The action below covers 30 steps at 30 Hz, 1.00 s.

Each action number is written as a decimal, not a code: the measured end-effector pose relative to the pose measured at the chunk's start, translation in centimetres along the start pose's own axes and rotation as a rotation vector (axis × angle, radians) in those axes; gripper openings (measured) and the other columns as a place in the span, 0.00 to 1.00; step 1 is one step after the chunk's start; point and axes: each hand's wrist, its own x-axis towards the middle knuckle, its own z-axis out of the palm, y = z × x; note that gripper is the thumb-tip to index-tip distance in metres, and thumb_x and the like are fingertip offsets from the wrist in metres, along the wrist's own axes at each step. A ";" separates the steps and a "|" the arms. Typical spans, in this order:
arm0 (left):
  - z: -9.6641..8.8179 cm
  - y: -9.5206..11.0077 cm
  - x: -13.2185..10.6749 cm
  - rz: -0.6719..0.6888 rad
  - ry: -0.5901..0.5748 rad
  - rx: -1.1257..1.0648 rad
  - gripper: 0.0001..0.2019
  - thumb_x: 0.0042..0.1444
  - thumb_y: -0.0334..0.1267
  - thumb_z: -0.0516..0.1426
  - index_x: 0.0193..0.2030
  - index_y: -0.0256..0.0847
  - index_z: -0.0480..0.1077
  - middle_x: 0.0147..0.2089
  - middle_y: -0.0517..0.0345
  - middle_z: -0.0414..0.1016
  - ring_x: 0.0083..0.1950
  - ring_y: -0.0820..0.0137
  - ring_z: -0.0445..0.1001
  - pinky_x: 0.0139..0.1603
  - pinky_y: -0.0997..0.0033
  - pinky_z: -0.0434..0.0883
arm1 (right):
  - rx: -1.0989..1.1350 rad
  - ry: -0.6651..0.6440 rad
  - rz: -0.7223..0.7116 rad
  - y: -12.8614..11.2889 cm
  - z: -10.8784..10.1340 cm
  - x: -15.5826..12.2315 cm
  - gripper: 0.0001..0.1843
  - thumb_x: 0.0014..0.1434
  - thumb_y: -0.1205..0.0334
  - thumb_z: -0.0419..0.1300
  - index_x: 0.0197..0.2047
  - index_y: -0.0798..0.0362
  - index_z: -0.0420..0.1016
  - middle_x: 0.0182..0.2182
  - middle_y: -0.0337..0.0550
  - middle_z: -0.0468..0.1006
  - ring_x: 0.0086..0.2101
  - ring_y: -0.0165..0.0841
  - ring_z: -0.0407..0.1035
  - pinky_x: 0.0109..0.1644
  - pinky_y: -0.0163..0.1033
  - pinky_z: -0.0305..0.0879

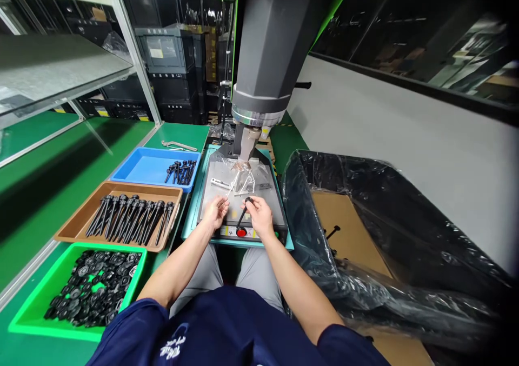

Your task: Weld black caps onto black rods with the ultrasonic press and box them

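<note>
My right hand [260,214] is closed on a black rod with a wider head [243,214], its head at my fingertips. The rod slants down toward the red round button [241,232] on the front of the press base [206,206]. On the left side of the base, my left hand [216,213] has its fingers curled together; what they pinch, if anything, is too small to make out. Just beyond both hands, a fixture with thin white rods [252,178] sits beneath the machine's head [261,104].
To the left are a blue tray [135,168] with black rods, a brown tray [77,214] with rows of longer rods, and a green tray [36,307] of small black parts. A wrench [178,145] lies behind. At right stands a box lined with black plastic [352,177].
</note>
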 end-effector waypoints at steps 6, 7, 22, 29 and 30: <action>-2.6 -1.6 -4.9 0.120 -0.181 0.254 0.16 0.47 0.23 0.67 0.43 0.34 0.74 0.39 0.47 0.80 0.35 0.72 0.79 0.34 0.78 0.73 | -0.114 -0.055 -0.111 -1.7 -0.2 -2.6 0.26 0.53 0.52 0.70 0.54 0.51 0.75 0.45 0.49 0.81 0.43 0.42 0.78 0.52 0.49 0.74; -2.7 -1.6 -5.8 0.152 -0.244 0.288 0.17 0.45 0.21 0.67 0.42 0.34 0.75 0.41 0.47 0.80 0.39 0.71 0.79 0.38 0.78 0.74 | -0.160 -0.064 -0.136 -2.0 -0.1 -3.0 0.24 0.54 0.53 0.69 0.54 0.50 0.76 0.45 0.48 0.81 0.42 0.41 0.78 0.52 0.49 0.74; -2.8 -1.0 -8.2 0.389 -0.357 0.613 0.05 0.46 0.29 0.69 0.29 0.39 0.78 0.31 0.56 0.76 0.37 0.68 0.73 0.44 0.72 0.69 | -0.015 -0.114 -0.081 -3.9 2.6 -4.7 0.20 0.52 0.50 0.71 0.42 0.51 0.71 0.36 0.45 0.81 0.38 0.38 0.77 0.45 0.44 0.75; -6.6 1.4 -11.0 0.435 -0.363 0.768 0.07 0.56 0.41 0.63 0.36 0.38 0.77 0.29 0.57 0.75 0.28 0.72 0.69 0.31 0.73 0.65 | 0.032 -0.194 0.039 -2.7 1.0 -4.0 0.30 0.58 0.45 0.66 0.57 0.53 0.67 0.46 0.55 0.81 0.42 0.41 0.78 0.42 0.45 0.76; -7.4 2.3 -11.4 0.467 -0.313 0.782 0.08 0.56 0.41 0.62 0.36 0.38 0.76 0.30 0.56 0.75 0.29 0.71 0.69 0.31 0.73 0.66 | 0.026 -0.209 0.067 -2.3 0.9 -4.0 0.28 0.58 0.45 0.66 0.55 0.53 0.70 0.44 0.55 0.82 0.40 0.41 0.79 0.40 0.45 0.76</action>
